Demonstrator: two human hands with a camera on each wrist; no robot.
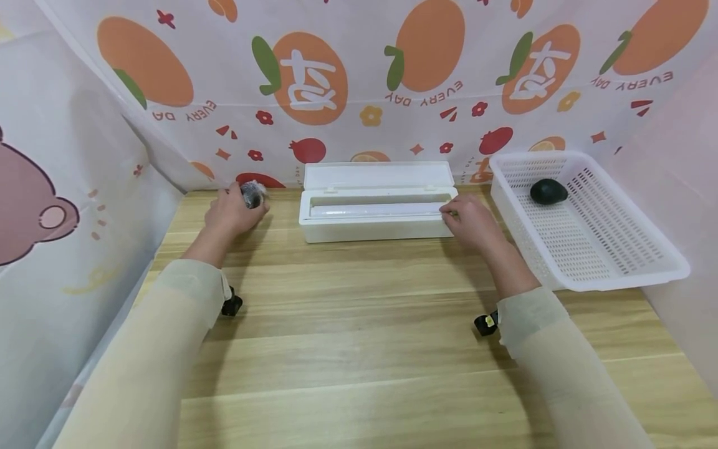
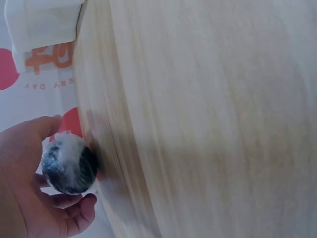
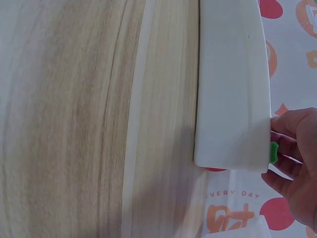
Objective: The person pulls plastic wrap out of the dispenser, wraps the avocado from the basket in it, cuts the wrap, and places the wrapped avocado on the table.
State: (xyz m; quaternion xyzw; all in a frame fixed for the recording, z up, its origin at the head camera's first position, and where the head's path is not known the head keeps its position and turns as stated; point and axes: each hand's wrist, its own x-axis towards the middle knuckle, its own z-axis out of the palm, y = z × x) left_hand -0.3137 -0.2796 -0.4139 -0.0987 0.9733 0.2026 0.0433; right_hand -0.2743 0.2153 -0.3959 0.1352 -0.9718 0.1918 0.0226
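A person sits at a wooden table (image 1: pixel 359 349). The left hand (image 1: pixel 230 212) holds a small dark ball wrapped in shiny clear film (image 1: pixel 253 193), at the back left of the table. The right hand (image 1: pixel 471 221) rests on the right end of a long white box (image 1: pixel 377 212). The box's lid is up, and a roll of clear wrap (image 1: pixel 373 211) lies inside it. To the right sits a white basket with lots of little holes (image 1: pixel 611 249). A dark round fruit (image 1: pixel 548 191) lies in the basket's far corner. Both arms wear pale sleeves. Behind the table hangs a cloth with big oranges and little flowers (image 1: pixel 426 50). On the left is a cloth with a pink bear (image 1: pixel 33 212).
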